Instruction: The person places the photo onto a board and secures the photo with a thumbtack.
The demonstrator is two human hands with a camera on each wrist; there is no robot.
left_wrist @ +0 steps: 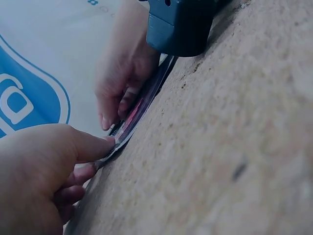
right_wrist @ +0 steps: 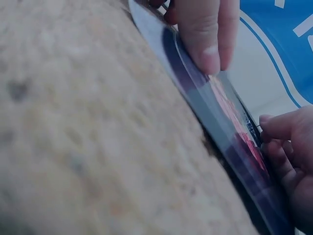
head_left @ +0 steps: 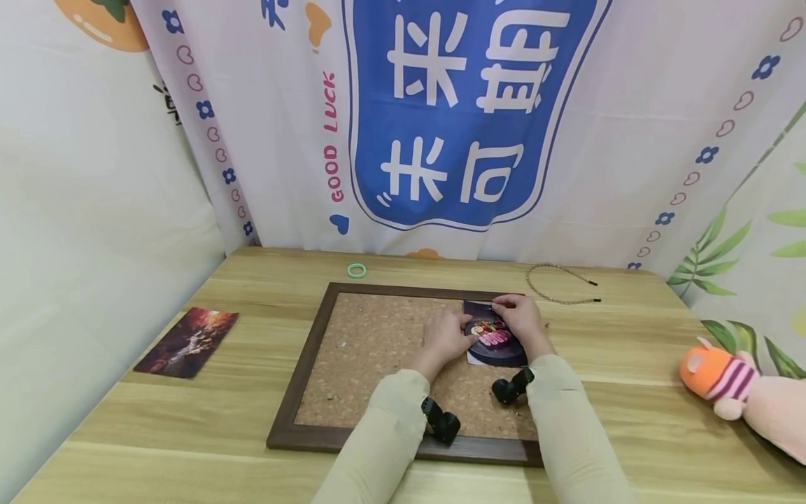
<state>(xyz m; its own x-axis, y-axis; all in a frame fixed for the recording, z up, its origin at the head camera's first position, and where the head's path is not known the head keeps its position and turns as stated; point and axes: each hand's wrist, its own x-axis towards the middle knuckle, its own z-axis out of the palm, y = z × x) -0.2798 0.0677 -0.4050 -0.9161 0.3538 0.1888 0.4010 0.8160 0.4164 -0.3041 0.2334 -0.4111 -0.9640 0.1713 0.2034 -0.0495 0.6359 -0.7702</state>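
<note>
The card is lying flat on the right part of the cork board, near its upper right corner, and both hands are resting on it. The left hand is sitting at the card's left edge, its fingertips curling in and pressing that edge down onto the cork. The right hand is covering the card's top right part, its fingers bending over the upper edge and pressing on the glossy face; whether it is pinching anything small there, I cannot tell.

A dark wooden frame is running round the board, which is lying on a pale wooden table. A second card is lying on the table well to the left of the board. A green ring is sitting just beyond the board's far edge, and a thin hairband is lying past its upper right corner. A plush toy is lying at the table's right edge. The hands themselves are hiding much of the card.

The card is showing a dark, shiny face with a round plate-like shape and pink and red markings in the middle.
</note>
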